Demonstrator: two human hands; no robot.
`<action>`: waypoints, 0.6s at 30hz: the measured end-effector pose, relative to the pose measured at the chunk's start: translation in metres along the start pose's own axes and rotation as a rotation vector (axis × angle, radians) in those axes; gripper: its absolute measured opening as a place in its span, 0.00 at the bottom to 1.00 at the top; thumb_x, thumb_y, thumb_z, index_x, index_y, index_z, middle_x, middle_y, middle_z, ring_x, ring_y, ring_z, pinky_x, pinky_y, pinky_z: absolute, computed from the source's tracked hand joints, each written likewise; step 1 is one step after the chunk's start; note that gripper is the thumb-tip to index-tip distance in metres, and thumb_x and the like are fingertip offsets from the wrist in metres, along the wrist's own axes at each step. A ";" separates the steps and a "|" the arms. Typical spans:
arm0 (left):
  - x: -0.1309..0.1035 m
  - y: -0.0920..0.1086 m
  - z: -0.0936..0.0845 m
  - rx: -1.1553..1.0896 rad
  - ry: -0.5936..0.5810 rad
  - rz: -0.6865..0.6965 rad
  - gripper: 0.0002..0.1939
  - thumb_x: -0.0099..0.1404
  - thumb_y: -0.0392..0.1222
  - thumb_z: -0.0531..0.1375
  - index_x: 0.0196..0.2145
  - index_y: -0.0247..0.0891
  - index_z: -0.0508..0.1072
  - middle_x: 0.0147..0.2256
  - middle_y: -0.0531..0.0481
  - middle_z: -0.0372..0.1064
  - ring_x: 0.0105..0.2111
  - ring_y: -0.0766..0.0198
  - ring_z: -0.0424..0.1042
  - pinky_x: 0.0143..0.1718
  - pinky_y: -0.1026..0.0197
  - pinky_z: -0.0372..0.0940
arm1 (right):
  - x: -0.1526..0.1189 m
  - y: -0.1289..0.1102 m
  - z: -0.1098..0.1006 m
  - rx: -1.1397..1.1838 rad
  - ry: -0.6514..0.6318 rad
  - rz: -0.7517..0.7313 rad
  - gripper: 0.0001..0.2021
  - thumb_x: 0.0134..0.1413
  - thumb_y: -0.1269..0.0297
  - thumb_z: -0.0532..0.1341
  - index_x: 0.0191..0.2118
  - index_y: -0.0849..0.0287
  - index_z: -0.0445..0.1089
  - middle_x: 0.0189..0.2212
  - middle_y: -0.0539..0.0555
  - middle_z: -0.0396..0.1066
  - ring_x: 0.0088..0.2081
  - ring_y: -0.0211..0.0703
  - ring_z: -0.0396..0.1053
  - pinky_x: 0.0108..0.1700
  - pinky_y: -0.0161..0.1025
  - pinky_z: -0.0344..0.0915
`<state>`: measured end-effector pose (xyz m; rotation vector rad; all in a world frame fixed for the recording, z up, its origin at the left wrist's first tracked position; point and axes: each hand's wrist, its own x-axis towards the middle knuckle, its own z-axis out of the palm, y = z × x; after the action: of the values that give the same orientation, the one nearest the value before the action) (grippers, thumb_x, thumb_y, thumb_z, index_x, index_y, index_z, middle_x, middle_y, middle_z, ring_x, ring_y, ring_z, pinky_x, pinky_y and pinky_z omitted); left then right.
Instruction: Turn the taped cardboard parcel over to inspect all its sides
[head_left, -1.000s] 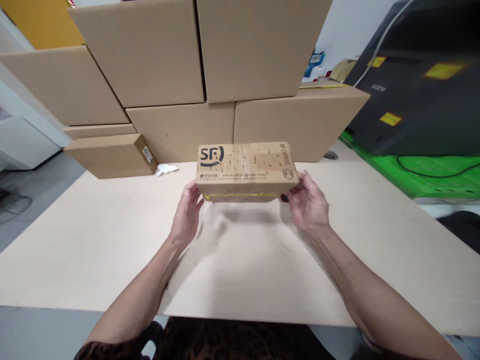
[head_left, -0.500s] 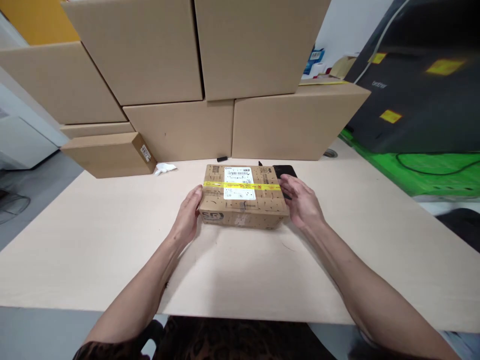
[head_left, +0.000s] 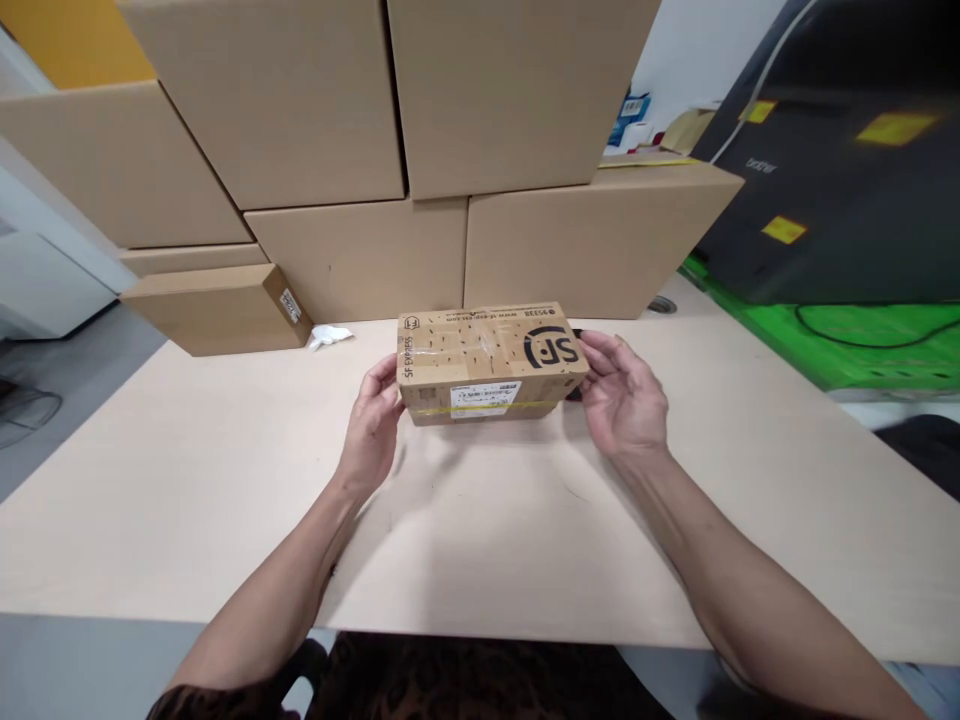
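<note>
A brown cardboard parcel box (head_left: 484, 345) with black SF lettering is held between my two hands over the table. A white shipping label (head_left: 486, 399) crossed by yellow tape shows on the side facing me. My left hand (head_left: 373, 425) grips the left end, fingertips partly behind it. At the right end my right hand (head_left: 622, 393) holds the box with its fingers, palm turned toward me. A black object (head_left: 575, 392) is mostly hidden behind the box's right end.
Large cardboard boxes (head_left: 360, 262) are stacked along the back of the pale table (head_left: 225, 480). A smaller closed carton (head_left: 217, 312) stands at the left, beside a crumpled white tissue (head_left: 330, 335). Beyond the right edge are a dark machine cover (head_left: 840, 210) and a green surface (head_left: 847, 340).
The box has been tipped toward me, so its labelled face now points at me and the SF side is on top. Both hands turned with it.
</note>
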<state>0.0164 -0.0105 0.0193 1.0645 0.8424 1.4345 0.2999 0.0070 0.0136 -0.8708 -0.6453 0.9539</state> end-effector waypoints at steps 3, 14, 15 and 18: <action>0.000 0.000 0.002 0.056 0.053 -0.041 0.27 0.64 0.65 0.67 0.54 0.49 0.78 0.65 0.46 0.71 0.66 0.44 0.67 0.61 0.45 0.67 | 0.001 0.001 0.000 -0.015 0.026 0.052 0.13 0.55 0.48 0.68 0.36 0.52 0.82 0.34 0.53 0.82 0.37 0.45 0.77 0.42 0.44 0.71; 0.001 -0.009 0.005 -0.121 -0.011 -0.260 0.35 0.64 0.75 0.64 0.61 0.55 0.74 0.67 0.49 0.71 0.62 0.44 0.74 0.56 0.43 0.75 | -0.026 -0.031 0.006 -0.101 -0.374 -0.212 0.24 0.50 0.40 0.72 0.51 0.41 0.82 0.55 0.53 0.82 0.66 0.60 0.71 0.72 0.61 0.61; 0.000 -0.010 0.005 -0.122 -0.023 -0.301 0.36 0.64 0.75 0.64 0.62 0.55 0.74 0.67 0.48 0.72 0.59 0.45 0.76 0.54 0.44 0.75 | -0.026 -0.032 0.004 -0.140 -0.391 -0.269 0.24 0.50 0.42 0.73 0.53 0.40 0.81 0.60 0.52 0.79 0.70 0.60 0.67 0.75 0.61 0.58; -0.001 -0.015 0.003 -0.049 -0.004 -0.379 0.41 0.63 0.79 0.61 0.64 0.52 0.73 0.66 0.43 0.72 0.53 0.48 0.80 0.49 0.48 0.76 | -0.023 -0.027 -0.003 -0.277 -0.428 -0.317 0.26 0.53 0.47 0.75 0.58 0.36 0.78 0.73 0.44 0.65 0.78 0.58 0.53 0.79 0.59 0.51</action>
<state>0.0246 -0.0097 0.0062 0.8181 0.9439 1.1268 0.3030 -0.0227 0.0328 -0.7783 -1.2673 0.7750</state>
